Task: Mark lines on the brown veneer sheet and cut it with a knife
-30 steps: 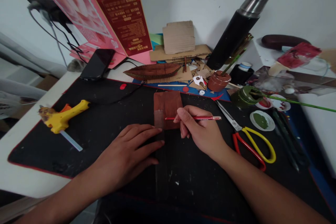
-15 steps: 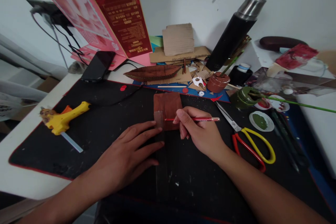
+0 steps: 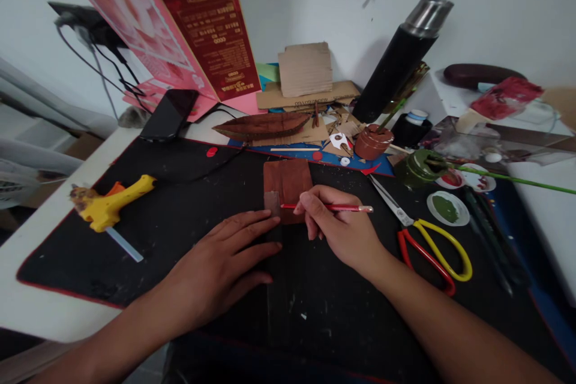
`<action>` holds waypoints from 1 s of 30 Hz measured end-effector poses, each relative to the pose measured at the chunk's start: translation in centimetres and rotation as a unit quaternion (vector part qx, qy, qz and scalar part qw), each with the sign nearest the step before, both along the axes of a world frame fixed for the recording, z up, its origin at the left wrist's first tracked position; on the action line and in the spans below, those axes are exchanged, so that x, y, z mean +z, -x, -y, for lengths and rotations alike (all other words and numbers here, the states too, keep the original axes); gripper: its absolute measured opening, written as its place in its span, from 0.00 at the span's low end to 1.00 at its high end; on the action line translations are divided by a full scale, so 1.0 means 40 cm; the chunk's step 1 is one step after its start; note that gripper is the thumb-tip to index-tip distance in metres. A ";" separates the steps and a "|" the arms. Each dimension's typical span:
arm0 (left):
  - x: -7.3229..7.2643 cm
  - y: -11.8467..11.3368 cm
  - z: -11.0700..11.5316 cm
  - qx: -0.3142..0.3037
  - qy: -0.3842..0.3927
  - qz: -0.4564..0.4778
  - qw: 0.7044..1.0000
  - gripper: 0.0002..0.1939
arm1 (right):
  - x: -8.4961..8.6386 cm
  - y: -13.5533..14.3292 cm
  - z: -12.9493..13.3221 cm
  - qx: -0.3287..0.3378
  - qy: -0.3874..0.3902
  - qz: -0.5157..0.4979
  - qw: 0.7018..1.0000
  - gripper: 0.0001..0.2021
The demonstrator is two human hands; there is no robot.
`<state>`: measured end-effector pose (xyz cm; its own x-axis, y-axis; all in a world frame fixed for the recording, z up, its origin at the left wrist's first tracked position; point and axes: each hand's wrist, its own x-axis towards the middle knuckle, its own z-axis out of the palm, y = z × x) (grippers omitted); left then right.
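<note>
My left hand (image 3: 225, 258) lies flat with its fingers spread, the fingertips pressing on a clear ruler (image 3: 275, 300). The ruler's far end overlaps the left side of a brown-painted rectangular piece (image 3: 288, 177) lying on the black mat. Between its fingers my right hand (image 3: 337, 222) grips a red pencil (image 3: 346, 208). The pencil is held almost level and its tip points left, close to the ruler's right edge over the brown piece. The lower right of that piece is partly hidden by my right hand.
Scissors (image 3: 423, 234) with red and yellow handles lie right of my right hand. A yellow glue gun (image 3: 110, 204) rests at left. Behind are a brown boat-shaped piece (image 3: 261, 126), a black flask (image 3: 396, 66), a green paint jar (image 3: 418, 167) and a phone (image 3: 168, 114).
The pencil's tip and my right hand have shifted very slightly toward me. My left hand and the ruler look the same.
</note>
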<state>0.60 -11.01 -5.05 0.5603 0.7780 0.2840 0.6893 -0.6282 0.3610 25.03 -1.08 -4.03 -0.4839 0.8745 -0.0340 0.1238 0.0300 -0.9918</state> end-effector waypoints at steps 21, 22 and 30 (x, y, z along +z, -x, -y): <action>-0.006 0.001 0.000 0.000 0.013 0.016 1.000 0.16 | 0.000 0.002 0.000 0.000 -0.010 0.028 1.000 0.21; -0.006 0.001 0.000 0.000 0.014 0.016 1.000 0.16 | 0.000 0.001 0.000 -0.001 -0.011 0.028 1.000 0.22; -0.008 0.002 0.001 0.001 0.018 0.013 1.000 0.16 | 0.004 0.003 -0.001 0.003 -0.013 0.030 0.999 0.22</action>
